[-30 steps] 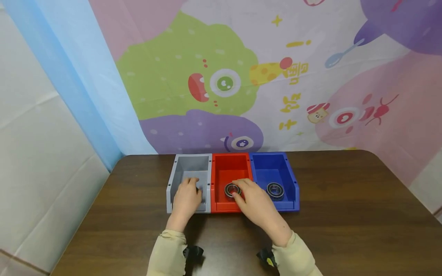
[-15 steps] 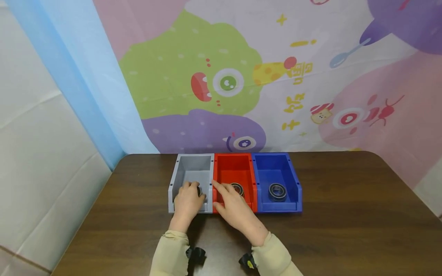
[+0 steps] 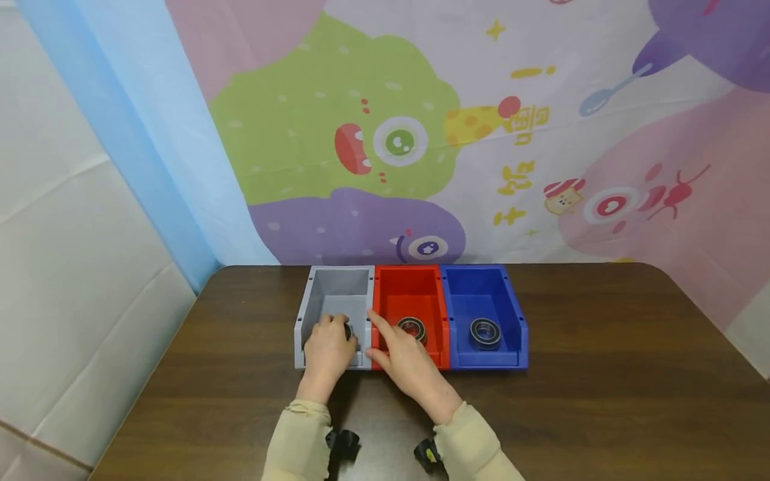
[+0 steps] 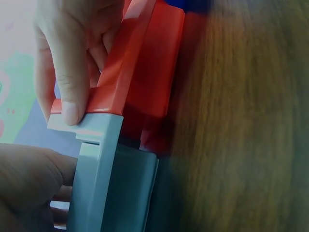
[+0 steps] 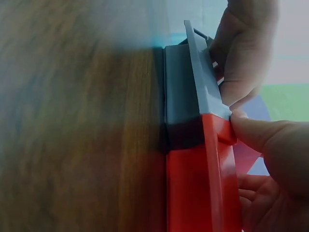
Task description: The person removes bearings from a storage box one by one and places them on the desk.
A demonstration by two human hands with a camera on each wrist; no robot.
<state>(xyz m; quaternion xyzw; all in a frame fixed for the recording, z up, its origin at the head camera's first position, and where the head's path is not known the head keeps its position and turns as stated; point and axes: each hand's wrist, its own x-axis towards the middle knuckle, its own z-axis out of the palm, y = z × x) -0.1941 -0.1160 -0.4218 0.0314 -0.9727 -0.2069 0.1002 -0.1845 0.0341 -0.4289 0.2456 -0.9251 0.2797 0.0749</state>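
Note:
My left hand (image 3: 329, 347) reaches into the grey bin (image 3: 341, 280), fingers bent over a bearing (image 3: 348, 331) and thumb at its right side. Most of that bearing is hidden under the hand. My right hand (image 3: 410, 364) lies over the front of the red bin (image 3: 412, 280), its thumb and index finger on the wall where the red and grey bins meet. In the left wrist view, that right thumb (image 4: 71, 108) touches the front corner of the seam. Partly behind the right hand, a second bearing (image 3: 412, 325) lies in the red bin.
A blue bin (image 3: 475, 280) stands against the red one, with a black-and-silver bearing (image 3: 484, 334) inside. All three bins sit side by side on a brown wooden table (image 3: 601, 374). A printed cartoon cloth (image 3: 511, 133) hangs behind the table's back edge.
My right hand has moved left from the red bin's bearing to the wall between the red and grey bins. My left hand stays in the grey bin, nearly still.

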